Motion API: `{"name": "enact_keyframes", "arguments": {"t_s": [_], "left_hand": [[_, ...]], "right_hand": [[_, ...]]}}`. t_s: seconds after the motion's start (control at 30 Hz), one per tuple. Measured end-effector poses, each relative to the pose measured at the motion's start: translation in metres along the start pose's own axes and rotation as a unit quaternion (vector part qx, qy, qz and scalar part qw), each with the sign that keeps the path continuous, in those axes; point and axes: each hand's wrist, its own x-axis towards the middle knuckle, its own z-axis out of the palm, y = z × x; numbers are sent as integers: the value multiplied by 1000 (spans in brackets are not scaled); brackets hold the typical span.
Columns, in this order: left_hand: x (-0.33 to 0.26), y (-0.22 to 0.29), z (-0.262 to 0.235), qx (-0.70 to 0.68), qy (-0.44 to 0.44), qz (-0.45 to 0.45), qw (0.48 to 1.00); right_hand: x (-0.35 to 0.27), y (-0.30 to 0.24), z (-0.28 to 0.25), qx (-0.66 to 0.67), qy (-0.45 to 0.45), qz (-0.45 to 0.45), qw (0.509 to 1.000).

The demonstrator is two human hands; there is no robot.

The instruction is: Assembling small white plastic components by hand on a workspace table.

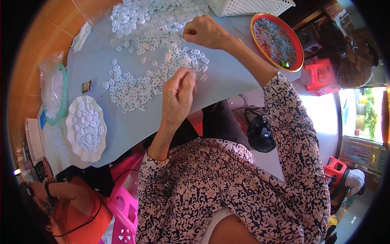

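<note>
We see small white plastic rings (138, 87) scattered over the gray tabletop (227, 73), w/ a denser heap toward the far edge. Our left hand (177, 95) hovers over the near scatter, grip pinched fingertip-to-thumb, probably on one ring, but we can't tell for sure since the fingers hide it. Our right hand (205, 32) sits farther out beside the scatter, grip curled tight; whatever's inside isn't visible.

The rings look light, stiff and smooth, so prob. slippery and apt to skitter if nudged. We'd judge a fingertip pinch across the outer edge the best hold, one piece at a time.

Nearby: a white scalloped plate (72, 122) holding more rings at left, a red-rimmed tray (300, 49) of grayish bits at right, a white basket (248, 7) at the far edge.
</note>
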Motion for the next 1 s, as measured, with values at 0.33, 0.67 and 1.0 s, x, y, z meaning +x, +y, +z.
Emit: {"name": "enact_keyframes", "arguments": {"t_s": [0.33,0.67,1.0], "left_hand": [[15,9,-6,29,65,-82,994],[16,3,-5,45,70,-47,995],[24,6,-11,-407,-22,-248,879]], "right_hand": [[-45,-40,-19,338,-98,67,934],[-56,-47,-21,355,-54,49,932],[-65,-46,-19,344,63,-78,934]]}}
